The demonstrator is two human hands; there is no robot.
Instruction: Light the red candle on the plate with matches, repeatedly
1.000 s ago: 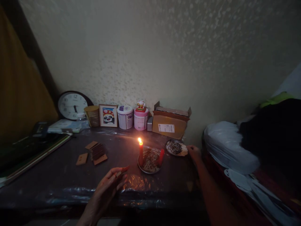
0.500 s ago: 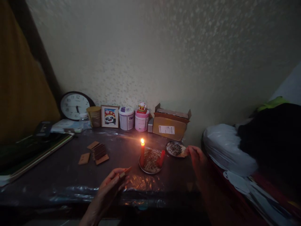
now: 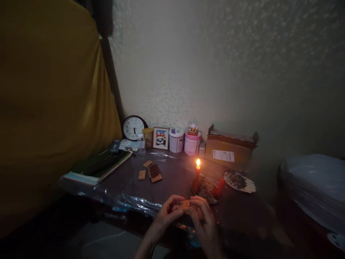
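Note:
Between my two hands, just in front of the candle plate, is a small brown cardboard matchbox (image 3: pixel 185 205). My left hand (image 3: pixel 167 215) pinches it from the left with thumb and fingers. My right hand (image 3: pixel 204 217) closes on its right side; whether a match is also in those fingers I cannot tell. Beyond them, a lit red candle (image 3: pixel 197 176) stands on a round metal plate (image 3: pixel 213 202), with a shorter unlit red candle (image 3: pixel 220 187) at its right. Dark-tipped matches (image 3: pixel 246 185) fan out over a second dish at the right. A pile of flat brown matchboxes (image 3: pixel 154 171) lies to the left.
Along the wall stand a clock (image 3: pixel 134 128), a framed panda picture (image 3: pixel 161 138), a white tin (image 3: pixel 176 140), a pink tin (image 3: pixel 192 144) with a figurine, and a cardboard box (image 3: pixel 229 149). Green-covered books (image 3: pixel 107 165) lie left, beside a yellow curtain (image 3: pixel 59 108).
My right hand has left the match dish and come over to the matchbox in my left hand. The view has turned left, so the table things sit farther right.

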